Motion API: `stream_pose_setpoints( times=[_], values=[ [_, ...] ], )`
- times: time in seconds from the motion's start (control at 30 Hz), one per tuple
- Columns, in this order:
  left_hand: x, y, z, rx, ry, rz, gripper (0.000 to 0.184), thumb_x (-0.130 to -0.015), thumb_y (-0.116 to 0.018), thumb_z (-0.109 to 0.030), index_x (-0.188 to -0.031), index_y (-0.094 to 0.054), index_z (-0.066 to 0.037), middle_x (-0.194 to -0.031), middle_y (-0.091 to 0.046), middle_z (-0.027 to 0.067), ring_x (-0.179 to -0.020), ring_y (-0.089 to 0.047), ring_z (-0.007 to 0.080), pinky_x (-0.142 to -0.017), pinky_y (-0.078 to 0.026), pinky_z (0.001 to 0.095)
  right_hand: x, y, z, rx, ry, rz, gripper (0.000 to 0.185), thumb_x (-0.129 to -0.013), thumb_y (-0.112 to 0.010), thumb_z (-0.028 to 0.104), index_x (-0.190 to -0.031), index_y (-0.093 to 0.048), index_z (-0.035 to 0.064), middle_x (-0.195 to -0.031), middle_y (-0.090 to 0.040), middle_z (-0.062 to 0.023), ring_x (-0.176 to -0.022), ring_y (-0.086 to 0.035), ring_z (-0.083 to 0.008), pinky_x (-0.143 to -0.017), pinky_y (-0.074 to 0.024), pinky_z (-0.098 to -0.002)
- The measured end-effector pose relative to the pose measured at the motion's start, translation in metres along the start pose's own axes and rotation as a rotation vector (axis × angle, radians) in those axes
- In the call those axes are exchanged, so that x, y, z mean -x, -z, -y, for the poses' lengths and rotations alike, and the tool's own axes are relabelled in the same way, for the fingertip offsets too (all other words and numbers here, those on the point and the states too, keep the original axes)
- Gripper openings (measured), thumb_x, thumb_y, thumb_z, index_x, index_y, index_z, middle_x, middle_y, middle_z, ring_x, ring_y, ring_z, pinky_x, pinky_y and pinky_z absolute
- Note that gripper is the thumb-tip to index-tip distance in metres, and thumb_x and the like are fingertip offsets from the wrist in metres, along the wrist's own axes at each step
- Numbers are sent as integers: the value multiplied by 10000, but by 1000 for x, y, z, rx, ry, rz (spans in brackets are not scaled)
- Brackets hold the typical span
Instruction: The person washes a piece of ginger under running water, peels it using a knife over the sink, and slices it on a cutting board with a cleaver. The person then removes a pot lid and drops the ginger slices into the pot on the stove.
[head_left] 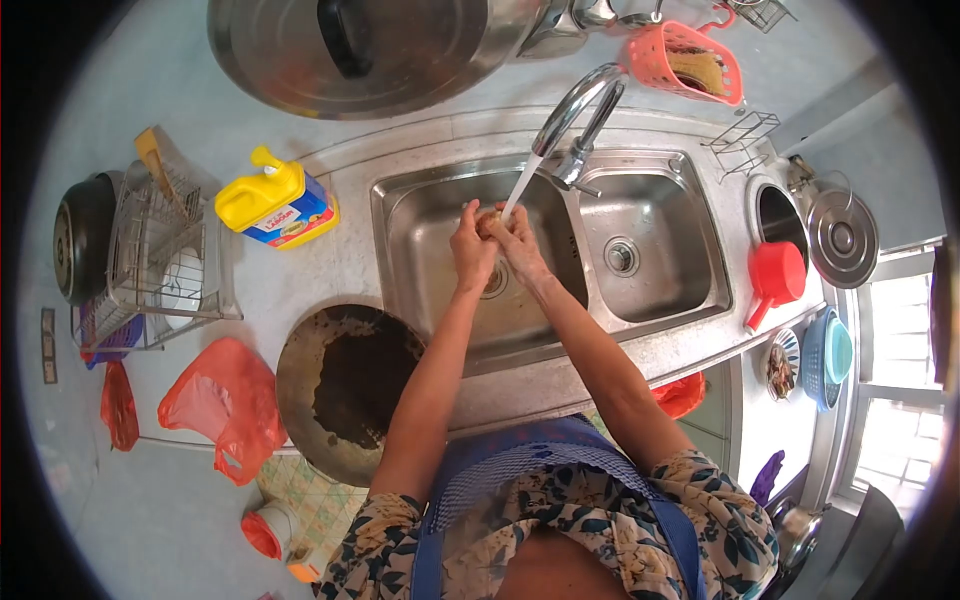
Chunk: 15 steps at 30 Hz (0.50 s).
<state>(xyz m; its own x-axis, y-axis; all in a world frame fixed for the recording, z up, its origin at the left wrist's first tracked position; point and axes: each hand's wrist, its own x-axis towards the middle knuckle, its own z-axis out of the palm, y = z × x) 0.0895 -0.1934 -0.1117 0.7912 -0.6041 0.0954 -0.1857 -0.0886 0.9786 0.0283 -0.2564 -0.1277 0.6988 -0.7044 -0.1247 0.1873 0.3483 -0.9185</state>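
Water runs from the curved chrome faucet (582, 110) onto a small brownish item (489, 224) held between both hands above the left basin. My left hand (473, 247) has its fingers closed round the item's left side. From the right, my right hand (519, 246) grips the same item, with the stream falling on it. What the item is cannot be made out. Beneath the hands lies the left basin (420, 230) of the steel sink, its drain partly hidden by my wrists. Beside it is the right basin (650, 245).
A blackened wok (300, 400) and a red plastic bag (225, 400) lie left of the sink. Behind them stand a yellow detergent jug (275, 205) and a wire dish rack (150, 260). A red dipper (778, 272) sits at the right, and a pink basket (655, 60) hangs behind.
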Motion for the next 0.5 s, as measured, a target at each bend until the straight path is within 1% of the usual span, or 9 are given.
stream_pose_setpoints(
  times=[0.07, 0.17, 0.27, 0.3, 0.37, 0.47, 0.5],
  values=[
    [4, -5, -18, -86, -47, -52, 538, -684, -643, 29, -1192, -466, 1, -978, -635, 132, -878, -612, 196, -789, -472, 293, -12, -2, -12, -31, 33, -114, 296, -891, -503, 208, -1126, -449, 36, -895, -551, -32, -783, -531, -107, -676, -442, -248],
    [10, -8, -25, -149, -16, -17, 504, -705, -632, 21, -1183, -472, 2, -1006, -627, 145, -895, -613, 202, -783, -474, 293, -15, 0, 7, 63, 7, -147, 229, -911, -474, 223, -1029, -526, 34, -817, -538, -5, -740, -503, -89, -640, -430, -236],
    [11, -6, -13, 32, -155, 54, 457, -717, -614, 33, -1157, -504, -19, -1010, -614, 89, -892, -587, 159, -783, -469, 283, -36, 26, 14, 69, -170, -76, 209, -900, -514, 239, -970, -563, 48, -831, -568, -7, -721, -532, -80, -634, -440, -222],
    [8, -2, -16, 195, -48, 106, 433, -733, -608, 8, -1153, -506, -19, -1012, -608, 86, -887, -584, 158, -775, -471, 281, -34, 26, 16, 31, -132, -44, 176, -899, -503, 205, -940, -561, 45, -837, -573, -9, -724, -541, -86, -622, -450, -227],
    [0, 9, -22, 523, 170, 208, 388, -766, -595, -43, -1144, -509, -20, -1017, -594, 78, -879, -580, 156, -759, -475, 276, -26, 34, 24, -24, -141, 17, 158, -904, -487, 176, -953, -559, 44, -803, -559, -3, -674, -517, -76, -579, -426, -214],
    [-10, 17, 2, 564, 289, 186, 338, -810, -558, -107, -1132, -505, -16, -994, -575, 75, -864, -570, 150, -746, -476, 261, -22, 48, 22, -99, -103, 82, 155, -908, -473, 144, -994, -558, 48, -753, -528, 7, -598, -459, -60, -521, -371, -198],
    [-10, 15, 3, 690, 279, 180, 320, -849, -538, -167, -1121, -495, -5, -918, -568, 69, -772, -571, 148, -649, -483, 264, -21, 50, 23, -121, -83, 96, 160, -908, -469, 135, -1011, -558, 49, -736, -516, 11, -573, -435, -55, -503, -350, -193]
  ],
)
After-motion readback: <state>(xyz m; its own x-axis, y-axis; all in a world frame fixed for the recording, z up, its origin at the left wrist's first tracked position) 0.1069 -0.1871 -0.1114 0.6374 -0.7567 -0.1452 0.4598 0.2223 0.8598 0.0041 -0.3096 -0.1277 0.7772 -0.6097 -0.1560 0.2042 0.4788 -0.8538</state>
